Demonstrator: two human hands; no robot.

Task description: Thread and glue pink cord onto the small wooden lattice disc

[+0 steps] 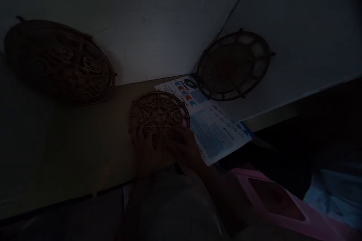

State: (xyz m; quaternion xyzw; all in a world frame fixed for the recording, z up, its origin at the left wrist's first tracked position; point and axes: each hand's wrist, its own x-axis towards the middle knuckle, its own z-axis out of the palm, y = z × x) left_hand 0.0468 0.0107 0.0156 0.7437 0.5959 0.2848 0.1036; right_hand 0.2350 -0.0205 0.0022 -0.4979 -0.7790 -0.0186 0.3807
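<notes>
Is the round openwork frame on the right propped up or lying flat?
Propped up: the round frame slants back toward the wall, its lower rim down by the printed sheet.

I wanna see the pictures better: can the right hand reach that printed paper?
Probably yes: the right hand is close beside the printed paper and nothing seems to block the way, though that hand is at the middle scrollwork grille.

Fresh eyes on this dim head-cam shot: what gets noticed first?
Probably the pale printed sheet, right of centre. Next, the round openwork piece at centre, left hand and right hand at its near edge, with a tilted disc at left and another at upper right. The pink object stands out lower right.
</notes>
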